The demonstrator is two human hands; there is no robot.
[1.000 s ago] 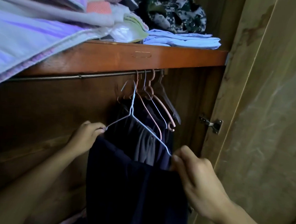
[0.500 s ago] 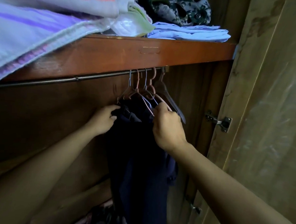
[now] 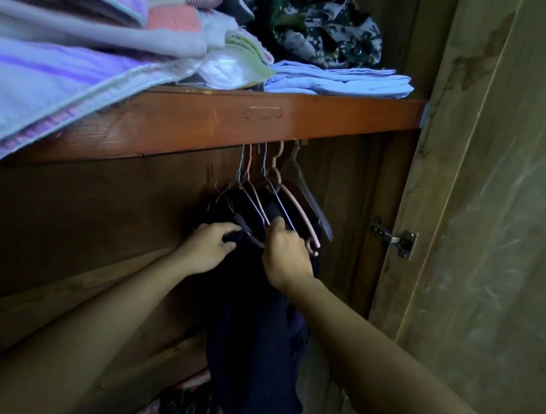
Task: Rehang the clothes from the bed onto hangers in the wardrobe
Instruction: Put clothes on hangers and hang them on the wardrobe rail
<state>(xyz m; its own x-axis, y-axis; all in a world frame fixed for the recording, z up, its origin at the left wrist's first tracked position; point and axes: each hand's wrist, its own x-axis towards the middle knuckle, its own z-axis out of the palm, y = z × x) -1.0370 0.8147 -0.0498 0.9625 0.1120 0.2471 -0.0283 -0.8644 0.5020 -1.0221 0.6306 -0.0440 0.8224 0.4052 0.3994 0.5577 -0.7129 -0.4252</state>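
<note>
A dark navy garment [image 3: 257, 334] hangs from a light blue wire hanger [image 3: 249, 199] inside the wardrobe, hooked up under the shelf where the rail is hidden. My left hand [image 3: 210, 246] grips a bunched fold of the navy cloth at the hanger's left end. My right hand [image 3: 286, 255] grips the hanger's right wire arm together with the cloth. Beside it hang a pink ridged hanger [image 3: 300, 211], another pale wire hanger [image 3: 278, 204] and a dark hanger [image 3: 313, 209].
The orange-brown shelf [image 3: 335, 114] above carries folded bedding [image 3: 49, 74], a pale blue folded cloth [image 3: 340, 81] and a camouflage garment [image 3: 324, 30]. The open wardrobe door [image 3: 488, 220] with its metal hinge [image 3: 394, 238] stands at the right. Patterned cloth [image 3: 183, 399] lies at the bottom.
The hanger with the navy garment went from low and held out in front up onto the rail among the others. Both hands now sit closer together at its ends; the view tilted up.
</note>
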